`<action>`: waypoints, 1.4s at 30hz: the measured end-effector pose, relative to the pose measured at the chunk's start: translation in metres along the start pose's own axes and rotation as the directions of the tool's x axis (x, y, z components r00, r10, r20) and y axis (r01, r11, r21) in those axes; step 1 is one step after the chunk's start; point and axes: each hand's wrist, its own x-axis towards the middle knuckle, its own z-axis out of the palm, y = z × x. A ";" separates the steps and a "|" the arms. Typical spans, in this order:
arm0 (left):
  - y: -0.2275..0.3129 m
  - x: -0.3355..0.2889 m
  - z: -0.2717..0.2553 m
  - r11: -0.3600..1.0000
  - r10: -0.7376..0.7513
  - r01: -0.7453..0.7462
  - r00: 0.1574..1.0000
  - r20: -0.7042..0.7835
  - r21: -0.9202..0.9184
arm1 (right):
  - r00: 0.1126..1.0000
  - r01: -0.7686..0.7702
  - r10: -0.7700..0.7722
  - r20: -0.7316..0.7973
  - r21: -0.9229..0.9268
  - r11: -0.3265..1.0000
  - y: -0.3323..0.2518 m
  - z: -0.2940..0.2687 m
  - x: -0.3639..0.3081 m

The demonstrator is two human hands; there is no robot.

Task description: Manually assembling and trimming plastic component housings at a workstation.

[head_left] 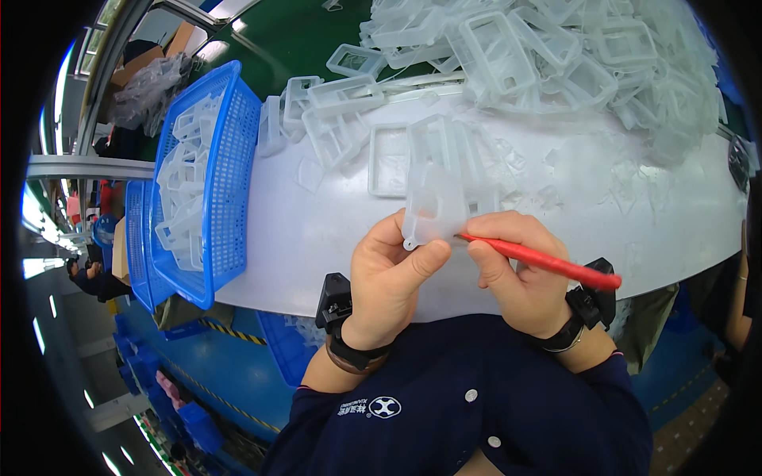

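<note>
My left hand [382, 282] pinches a translucent white plastic case [438, 205] by its lower corner, thumb on the near side. The case is tilted up above the table and has a small looped tab at its bottom left corner. In my right hand [520, 278] is a slim tool with a red handle [548, 260], gripped like a pen. Its thin tip meets the lower right edge of the case; the exact shape of the tip is too small to make out. Just beyond the held case lie similar frosted plastic cases [388, 163] on the white table [317, 262].
A large heap of translucent cases [556, 63] covers the far right of the table. A blue perforated basket [232, 190] filled with such cases stands at the left edge. Thin plastic scraps [508, 155] lie scattered on the tabletop. A blue bin [284, 349] sits below the near edge.
</note>
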 end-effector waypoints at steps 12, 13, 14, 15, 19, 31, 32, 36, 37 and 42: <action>0.059 -0.012 -0.037 0.879 0.436 -0.453 0.890 -0.135 -0.149 | 0.875 -0.149 -0.159 -0.457 -0.567 0.810 0.032 -0.117 0.002; 0.059 -0.010 -0.039 0.877 0.436 -0.454 0.890 -0.135 -0.155 | 0.914 -0.224 -0.075 -0.399 -0.649 0.727 0.032 -0.123 0.000; 0.057 -0.011 -0.044 0.908 0.418 -0.418 0.907 -0.049 0.002 | 0.949 -0.190 -0.056 -0.310 -0.703 0.685 0.031 -0.126 -0.003; 0.056 -0.011 -0.047 0.909 0.384 -0.383 0.923 0.030 0.164 | 0.952 -0.183 -0.055 -0.301 -0.704 0.686 0.028 -0.126 -0.004; 0.029 0.003 -0.020 0.985 0.099 -0.097 0.995 -0.006 0.140 | 0.940 -0.085 -0.159 -0.303 -0.658 0.749 -0.002 -0.108 -0.002; 0.008 -0.004 -0.001 0.995 -0.096 0.093 0.977 0.189 0.028 | 0.987 0.128 -0.139 0.086 0.114 0.985 -0.006 -0.020 0.009; 0.008 -0.004 -0.002 0.996 -0.082 0.076 0.974 0.212 0.036 | 0.987 0.130 -0.139 0.081 0.111 0.985 -0.006 -0.020 0.009; 0.009 -0.004 -0.001 0.996 -0.087 0.082 0.976 0.199 0.035 | 0.989 0.121 -0.130 0.075 0.120 0.985 -0.004 -0.019 0.010; 0.009 -0.004 -0.001 0.997 -0.080 0.076 0.976 0.202 0.027 | 0.989 0.121 -0.130 0.074 0.120 0.985 -0.004 -0.019 0.010; 0.008 -0.002 -0.001 0.994 -0.044 0.020 0.976 0.213 0.111 | 0.944 0.304 -0.269 0.189 -0.188 0.934 -0.012 -0.022 0.015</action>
